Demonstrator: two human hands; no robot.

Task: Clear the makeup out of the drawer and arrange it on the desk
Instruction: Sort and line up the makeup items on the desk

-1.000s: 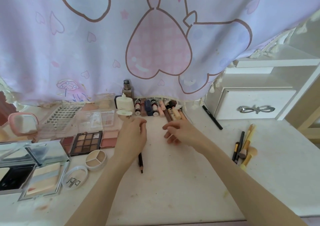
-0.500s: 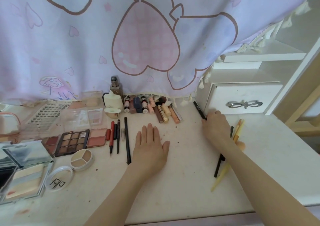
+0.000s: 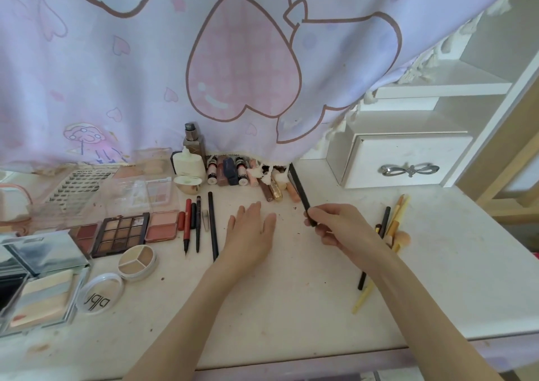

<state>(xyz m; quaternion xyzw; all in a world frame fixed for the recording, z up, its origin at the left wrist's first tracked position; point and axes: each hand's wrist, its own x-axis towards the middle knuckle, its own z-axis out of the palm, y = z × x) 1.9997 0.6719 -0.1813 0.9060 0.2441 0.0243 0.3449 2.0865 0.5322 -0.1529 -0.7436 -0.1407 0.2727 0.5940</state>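
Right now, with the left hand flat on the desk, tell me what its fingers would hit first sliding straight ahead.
Probably the lip-gloss tubes by the curtain; the left hand has bare desk before them.

Lilac curtain [image 3: 175, 60] with pink hearts at 12 o'clock, black pencil [image 3: 300, 189], brown eyeshadow palette [image 3: 121, 234] at 9, white drawer [image 3: 405, 162], yellow brushes [image 3: 398, 214].

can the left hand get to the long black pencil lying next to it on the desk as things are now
Probably yes. The left hand lies flat and holds nothing, and the long black pencil lies just beside it on the desk, with nothing between them.
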